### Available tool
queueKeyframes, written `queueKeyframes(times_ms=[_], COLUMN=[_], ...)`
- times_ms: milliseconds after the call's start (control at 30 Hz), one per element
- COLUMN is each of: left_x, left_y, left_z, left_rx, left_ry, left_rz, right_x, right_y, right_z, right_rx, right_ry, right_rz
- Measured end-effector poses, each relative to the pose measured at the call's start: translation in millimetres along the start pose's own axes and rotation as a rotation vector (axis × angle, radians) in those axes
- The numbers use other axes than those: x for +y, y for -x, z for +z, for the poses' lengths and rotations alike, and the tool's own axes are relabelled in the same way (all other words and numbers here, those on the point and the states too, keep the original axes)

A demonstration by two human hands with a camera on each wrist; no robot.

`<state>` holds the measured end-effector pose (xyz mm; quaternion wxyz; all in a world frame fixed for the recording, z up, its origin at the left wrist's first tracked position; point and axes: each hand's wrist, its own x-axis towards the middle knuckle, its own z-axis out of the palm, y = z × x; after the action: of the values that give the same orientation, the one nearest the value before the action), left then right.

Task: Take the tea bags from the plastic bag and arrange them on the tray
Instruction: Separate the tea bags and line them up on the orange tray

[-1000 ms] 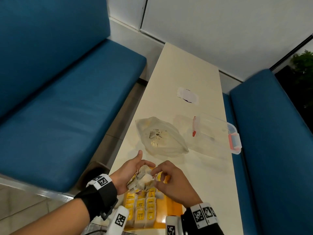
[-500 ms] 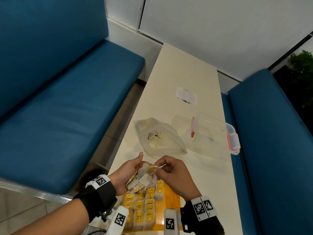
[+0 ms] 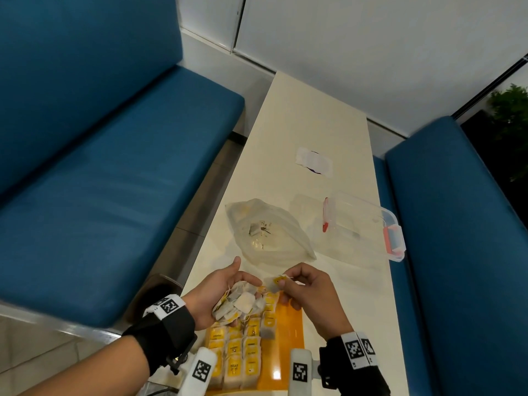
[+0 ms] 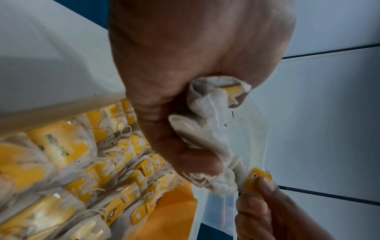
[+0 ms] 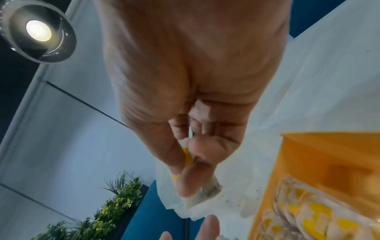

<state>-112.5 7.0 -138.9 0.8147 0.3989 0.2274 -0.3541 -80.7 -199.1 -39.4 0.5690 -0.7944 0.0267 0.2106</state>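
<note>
Yellow tray (image 3: 288, 335): lies at the near end of the table (image 3: 311, 115), directly below both hands; its left part is filled with rows of tea bags (image 3: 243, 355), its right strip bare.
Single tea bag (image 3: 276, 282): hangs between the two hands, above the tray's far edge, just right of the bundle; long axis cannot be told.
Right hand (image 3: 310, 292): closed in a pinch, thumb and forefinger on the yellow tag of the single tea bag; other fingers curled under.
Left hand (image 3: 220, 295): palm up, fingers cupped round a bundle of tea bags (image 3: 241, 304), thumb raised.
Nearer hand: the right hand, above the bare strip, is judged the one to set the bag down.
Plastic bag (image 3: 268, 232): on the table beyond the hands, apart from them, near flat.
Strings: tangled in the bundle; a snag on parting seems possible.
</note>
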Motion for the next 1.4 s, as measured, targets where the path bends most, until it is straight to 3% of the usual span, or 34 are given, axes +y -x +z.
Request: queueKeyframes(times_ms=[200, 700, 1100, 1400], left_x=[-1.4, -0.5, -0.4, 0.5], left_y=[-0.7, 1.6, 3.1, 7.2], left_z=[-1.3, -1.1, 1.0, 3.2], left_rx=[0.036, 0.054, 0.023, 0.032], left_ry=[-0.011, -0.066, -0.074, -0.078], left_rz=[-0.002, 0.012, 0.01, 0.018], right_x=[7.4, 42.6, 54.5, 78.5], right_y=[1.5, 13.4, 4.8, 2.5], right_z=[-6.5, 0.5, 16.6, 31.7], right_rx=[-0.011, -0.201, -0.419, -0.202], right_ry=[0.046, 0.902, 0.964, 0.954], right_rz=[0.061, 0.189, 0.382, 0.287])
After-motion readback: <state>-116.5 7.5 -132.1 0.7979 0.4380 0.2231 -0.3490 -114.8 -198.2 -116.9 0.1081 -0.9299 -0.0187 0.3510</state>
